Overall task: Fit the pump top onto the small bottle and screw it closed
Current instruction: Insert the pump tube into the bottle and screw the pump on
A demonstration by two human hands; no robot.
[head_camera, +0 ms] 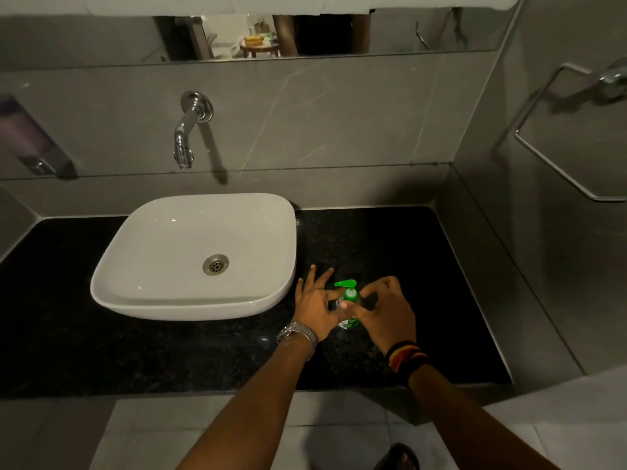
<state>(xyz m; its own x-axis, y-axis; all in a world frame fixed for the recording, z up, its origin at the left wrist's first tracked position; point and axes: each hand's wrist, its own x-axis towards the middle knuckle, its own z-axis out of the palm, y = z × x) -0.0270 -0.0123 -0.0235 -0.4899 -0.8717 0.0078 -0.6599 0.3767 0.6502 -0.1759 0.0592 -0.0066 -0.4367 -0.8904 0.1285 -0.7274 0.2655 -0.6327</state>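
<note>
Pump top seated, tightening unconfirmed

We see the small green plastic bottle [348, 321] upright on the black granite counter [390, 239], right of the white basin [163, 228]. Green pump top [347, 288] sits on its neck. Left hand [317, 305] pinches the neck, other fingers spread; right hand [385, 308] pinches the collar. Threads hidden, so tightness unclear

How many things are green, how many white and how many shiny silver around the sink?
Green: 1, the pump bottle that the left hand and right hand hold
White: 1, the sink
Shiny silver: 4, the tap, drain, watch, towel ring
Total: 6
</note>
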